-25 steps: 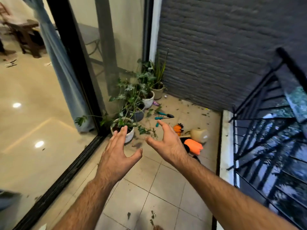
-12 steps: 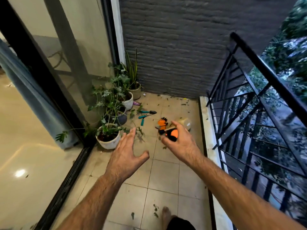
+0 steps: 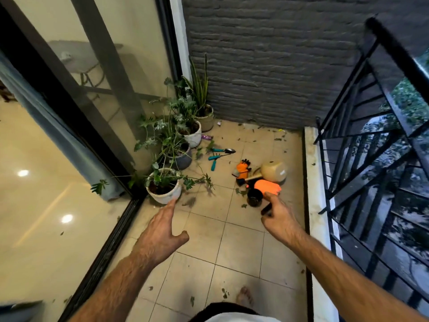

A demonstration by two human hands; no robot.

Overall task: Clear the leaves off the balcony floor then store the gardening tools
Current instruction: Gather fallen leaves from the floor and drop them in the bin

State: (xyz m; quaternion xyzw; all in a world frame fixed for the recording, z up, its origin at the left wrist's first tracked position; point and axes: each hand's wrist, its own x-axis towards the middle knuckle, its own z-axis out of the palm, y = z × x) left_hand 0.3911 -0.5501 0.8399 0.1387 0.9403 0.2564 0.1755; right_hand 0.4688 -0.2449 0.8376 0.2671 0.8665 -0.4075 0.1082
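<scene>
Small leaves (image 3: 279,137) lie scattered over the tiled balcony floor, more of them near my bare foot (image 3: 224,293). Teal-handled tools lie mid-floor: a trowel (image 3: 224,150), a hand rake (image 3: 215,156) and a third tool (image 3: 213,165). Beside them are an orange glove (image 3: 243,169), a second orange glove (image 3: 267,187), a beige watering can (image 3: 274,171) on its side and a small black pot (image 3: 254,198). My left hand (image 3: 162,231) hovers with straight fingers near the nearest white plant pot (image 3: 164,194). My right hand (image 3: 279,218) reaches out just short of the black pot and holds nothing.
Several potted plants line the glass sliding door (image 3: 97,94) on the left, up to the grey brick wall (image 3: 267,66). A black metal railing (image 3: 376,147) and a low pale kerb (image 3: 312,182) bound the right side. The door track (image 3: 109,247) runs along the left.
The view has shifted nearer to the tools. Both hands have dropped lower and spread apart, the right one now reaching close to the black pot and orange glove.
</scene>
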